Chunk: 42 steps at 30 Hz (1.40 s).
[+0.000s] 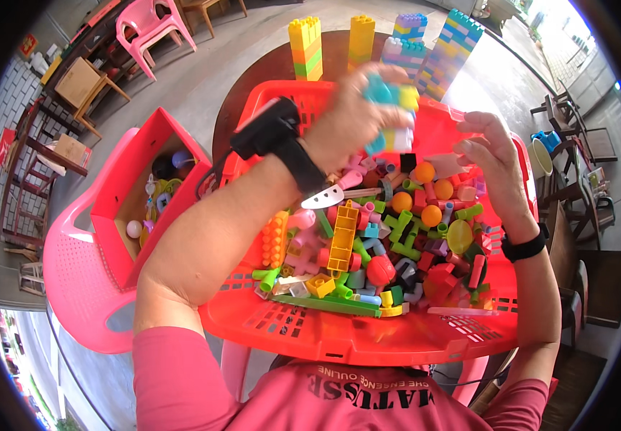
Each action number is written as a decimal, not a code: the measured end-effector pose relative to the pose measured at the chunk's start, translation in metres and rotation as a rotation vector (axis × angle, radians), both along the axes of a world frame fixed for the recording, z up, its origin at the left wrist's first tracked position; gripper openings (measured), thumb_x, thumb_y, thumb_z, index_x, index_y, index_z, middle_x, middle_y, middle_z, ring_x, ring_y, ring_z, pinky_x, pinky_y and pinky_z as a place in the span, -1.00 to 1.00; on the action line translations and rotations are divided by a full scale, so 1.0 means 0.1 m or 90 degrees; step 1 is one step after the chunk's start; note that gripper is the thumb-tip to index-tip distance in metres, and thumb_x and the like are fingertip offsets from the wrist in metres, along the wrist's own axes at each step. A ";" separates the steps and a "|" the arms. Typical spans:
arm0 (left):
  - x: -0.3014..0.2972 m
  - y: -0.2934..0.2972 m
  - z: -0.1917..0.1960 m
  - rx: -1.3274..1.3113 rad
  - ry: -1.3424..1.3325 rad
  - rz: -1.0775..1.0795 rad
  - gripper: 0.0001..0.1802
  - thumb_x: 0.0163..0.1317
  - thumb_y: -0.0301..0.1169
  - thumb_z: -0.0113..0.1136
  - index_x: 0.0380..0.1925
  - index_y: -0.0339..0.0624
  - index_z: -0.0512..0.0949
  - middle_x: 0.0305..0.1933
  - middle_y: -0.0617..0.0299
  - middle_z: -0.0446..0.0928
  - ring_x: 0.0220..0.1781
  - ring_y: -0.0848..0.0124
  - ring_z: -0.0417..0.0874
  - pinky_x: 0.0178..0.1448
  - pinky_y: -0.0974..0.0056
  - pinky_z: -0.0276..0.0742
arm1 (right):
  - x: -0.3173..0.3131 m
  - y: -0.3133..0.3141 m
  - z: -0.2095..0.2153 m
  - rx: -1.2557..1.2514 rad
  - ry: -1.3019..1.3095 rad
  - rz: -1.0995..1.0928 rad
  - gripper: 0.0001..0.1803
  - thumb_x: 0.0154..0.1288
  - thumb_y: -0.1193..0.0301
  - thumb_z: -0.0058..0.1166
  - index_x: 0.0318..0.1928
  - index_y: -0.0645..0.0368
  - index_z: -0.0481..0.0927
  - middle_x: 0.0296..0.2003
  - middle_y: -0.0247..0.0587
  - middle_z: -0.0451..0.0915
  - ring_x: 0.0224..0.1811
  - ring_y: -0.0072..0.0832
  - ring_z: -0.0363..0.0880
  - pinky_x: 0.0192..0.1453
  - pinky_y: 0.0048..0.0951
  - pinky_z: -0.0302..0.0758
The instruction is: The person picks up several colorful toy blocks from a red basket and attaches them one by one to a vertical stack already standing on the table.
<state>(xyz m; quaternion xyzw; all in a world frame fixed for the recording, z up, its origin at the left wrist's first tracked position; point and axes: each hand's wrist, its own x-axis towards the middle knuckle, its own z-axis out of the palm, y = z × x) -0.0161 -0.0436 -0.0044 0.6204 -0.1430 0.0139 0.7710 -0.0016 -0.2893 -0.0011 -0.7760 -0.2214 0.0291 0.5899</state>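
Observation:
My left hand (350, 115) is closed around a small stack of teal, yellow and white building blocks (400, 97), slightly blurred, above the far part of a red plastic basket (253, 343). My right hand (496, 154) hovers over the basket's right side, its fingers bent but apart, with nothing visible between them. Below both hands lies a heap of mixed toy pieces: orange balls (431, 215), a long yellow block (343, 238), green tube connectors (402, 233) and a toy knife (323, 197). An orange block strip (275, 241) rests along the left.
Block towers stand on a dark round table (253, 72) beyond the basket: a yellow-green one (306, 50), a yellow one (361, 42) and a tall multicoloured one (451, 54). At left, a red box (127, 237) with toys sits on a pink chair (73, 273). Wooden chairs (569, 136) are at right.

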 end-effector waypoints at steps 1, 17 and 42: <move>0.04 0.09 0.04 -0.066 0.004 0.020 -0.49 0.12 -0.64 0.29 0.10 -0.24 0.40 -0.07 0.08 0.61 -0.02 0.30 0.67 0.02 0.21 0.68 | 0.01 -0.01 -0.02 -0.031 -0.004 -0.020 -0.62 0.29 0.54 0.06 0.12 0.20 0.39 -0.06 -0.24 0.48 -0.24 -0.68 0.54 -0.20 -0.54 0.51; 0.09 0.16 0.02 -0.022 -0.063 0.018 -0.57 0.09 -0.65 0.30 -0.04 -0.16 0.41 -0.11 0.10 0.59 -0.10 0.33 0.68 -0.03 0.18 0.71 | -0.20 0.21 -0.58 -0.499 -0.348 0.280 -0.39 0.01 0.53 0.20 0.15 0.15 0.38 0.02 -0.07 0.39 0.05 -0.07 0.47 0.12 -0.16 0.46; 0.16 0.16 -0.14 -0.114 0.066 -0.054 -0.73 0.14 -0.45 0.36 -0.17 -0.23 0.55 -0.29 0.16 0.64 -0.33 0.35 0.74 -0.29 0.27 0.68 | -0.68 0.55 -0.75 -0.544 -0.623 0.386 -0.55 0.06 0.38 0.07 0.03 -0.19 0.53 -0.11 -0.23 0.40 0.09 -0.27 0.42 0.08 -0.24 0.41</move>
